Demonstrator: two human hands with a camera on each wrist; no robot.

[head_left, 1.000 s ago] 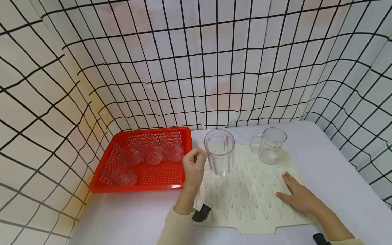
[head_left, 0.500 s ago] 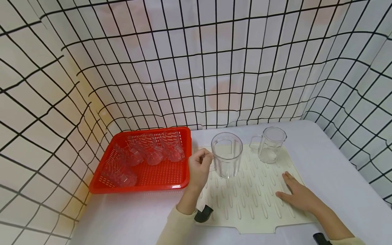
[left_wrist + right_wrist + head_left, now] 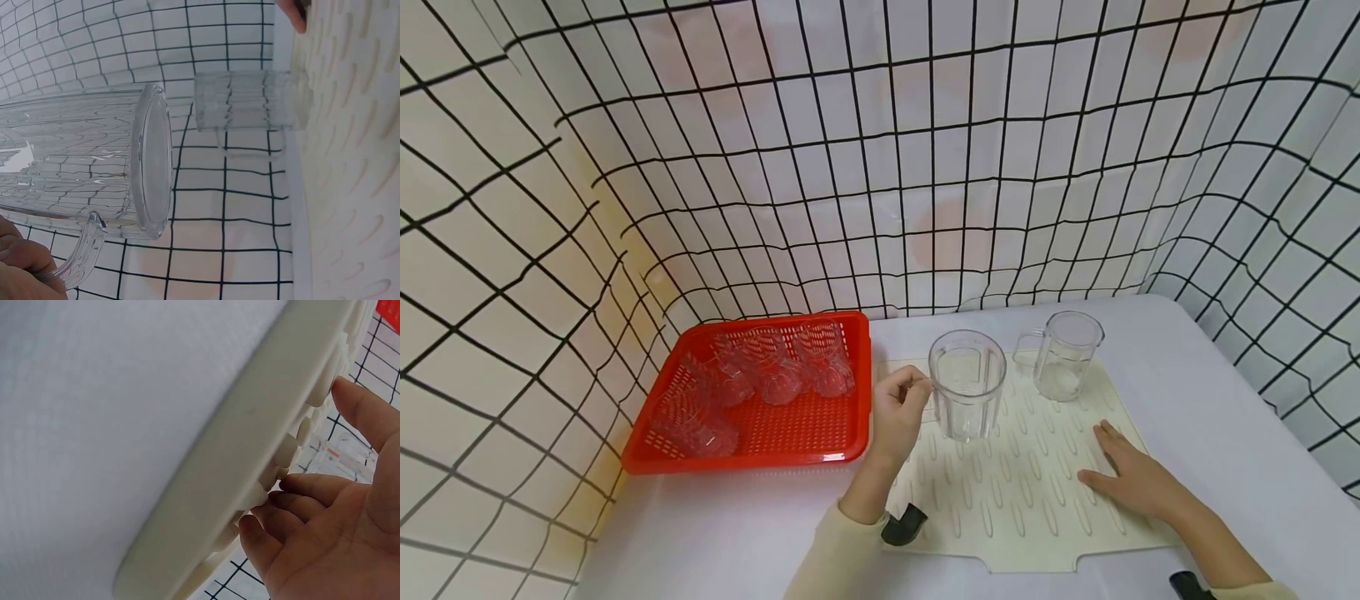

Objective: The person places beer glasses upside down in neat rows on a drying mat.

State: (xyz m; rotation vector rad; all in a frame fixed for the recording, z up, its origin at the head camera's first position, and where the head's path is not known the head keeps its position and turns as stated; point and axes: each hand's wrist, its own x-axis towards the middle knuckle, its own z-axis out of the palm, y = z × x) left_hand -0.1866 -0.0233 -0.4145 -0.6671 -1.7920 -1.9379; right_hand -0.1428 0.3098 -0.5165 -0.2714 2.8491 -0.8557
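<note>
My left hand (image 3: 897,421) grips the handle of a clear mug (image 3: 967,408) on the mug's left side. In the left wrist view, the mug's base (image 3: 153,159) hangs apart from the cream ridged drying mat (image 3: 369,156), so it is held above it. A second clear mug (image 3: 1063,367) stands upright near the mat's far right corner, its handle pointing left. On the right part of the mat (image 3: 1022,542), the fingertips of my right hand (image 3: 1138,482) rest on the ridges, as the right wrist view shows too, with fingers spread and holding nothing.
A red plastic basket (image 3: 790,460) stands at the left with several clear mugs (image 3: 775,379) lying in it. Black wire grid (image 3: 910,192) over white cloth surrounds the back and sides of the white table (image 3: 715,533).
My left hand has carried the mug to the right and slightly nearer to me, over the mat. The right hand, the standing mug and the basket have stayed in place.
</note>
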